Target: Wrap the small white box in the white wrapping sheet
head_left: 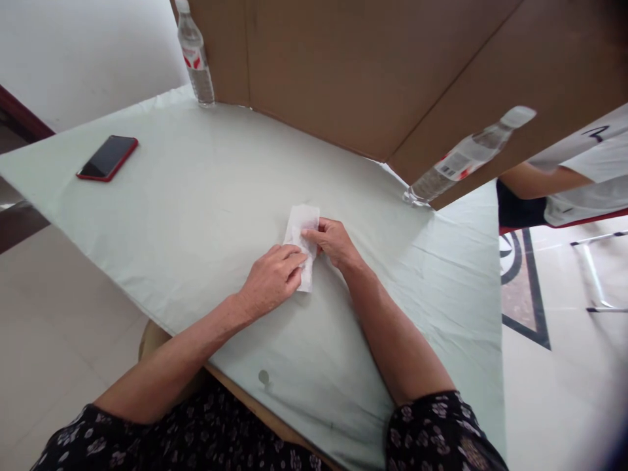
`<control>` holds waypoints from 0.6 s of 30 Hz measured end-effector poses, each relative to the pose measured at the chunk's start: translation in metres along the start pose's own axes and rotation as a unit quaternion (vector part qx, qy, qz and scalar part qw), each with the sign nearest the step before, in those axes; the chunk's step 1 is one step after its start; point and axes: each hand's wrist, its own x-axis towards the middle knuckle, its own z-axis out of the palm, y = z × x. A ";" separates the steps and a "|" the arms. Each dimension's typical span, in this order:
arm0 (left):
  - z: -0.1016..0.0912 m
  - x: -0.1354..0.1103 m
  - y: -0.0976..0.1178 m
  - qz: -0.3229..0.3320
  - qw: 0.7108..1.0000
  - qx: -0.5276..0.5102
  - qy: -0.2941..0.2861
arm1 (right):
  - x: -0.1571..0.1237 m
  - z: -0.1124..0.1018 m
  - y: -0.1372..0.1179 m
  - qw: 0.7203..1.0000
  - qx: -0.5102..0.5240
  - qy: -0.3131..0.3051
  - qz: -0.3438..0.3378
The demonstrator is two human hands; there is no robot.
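Note:
A white, folded tissue [305,216] lies on the pale green tablecloth near the middle of the table, its long side running away from me. My right hand [334,241] pinches its right edge, thumb on top and the other fingers partly hidden beneath. From the left, my left hand [275,273] presses on the tissue's lower half with its fingers bent and close together. Both hands are touching the same tissue, only a short gap apart.
A red-cased phone [108,158] lies at the left. Water bottles stand at the back left [197,65] and right [458,163], against a tall cardboard panel [333,72]. Behind the panel at right, a person's arm [544,180] shows. The tablecloth [196,190] has a small hole near the front edge.

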 end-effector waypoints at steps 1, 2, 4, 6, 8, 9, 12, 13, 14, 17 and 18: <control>0.000 0.000 0.000 -0.004 1.000 -0.005 -0.006 | -0.002 0.001 0.000 1.000 0.014 0.002 -0.008; -0.001 0.000 0.000 -0.008 1.000 -0.011 -0.011 | -0.004 0.002 -0.001 0.999 0.027 0.003 -0.017; -0.002 0.001 0.000 -0.019 1.000 -0.020 -0.016 | -0.007 0.005 -0.002 0.998 0.055 0.003 -0.028; -0.003 0.001 0.000 -0.031 0.999 -0.030 -0.022 | -0.010 0.008 -0.002 0.996 0.083 -0.003 -0.026; -0.004 0.002 0.001 -0.045 0.998 -0.043 -0.028 | -0.011 0.011 -0.002 0.994 0.112 -0.013 -0.013; -0.004 0.002 0.001 -0.054 0.997 -0.050 -0.031 | -0.011 0.013 -0.001 0.992 0.126 -0.016 -0.005; -0.005 0.002 0.000 -0.076 0.994 -0.064 -0.043 | -0.011 0.016 -0.001 0.987 0.156 -0.026 0.010; -0.005 0.002 0.000 -0.080 0.993 -0.067 -0.046 | -0.012 0.017 -0.001 0.986 0.162 -0.029 0.009; -0.005 0.003 -0.001 -0.083 0.993 -0.069 -0.049 | -0.012 0.018 -0.002 0.985 0.166 -0.033 0.007; -0.005 0.003 -0.002 -0.085 0.992 -0.077 -0.050 | -0.015 0.020 -0.004 0.984 0.174 -0.042 0.003; -0.005 0.003 -0.002 -0.084 0.992 -0.078 -0.049 | -0.016 0.020 -0.005 0.983 0.179 -0.043 0.003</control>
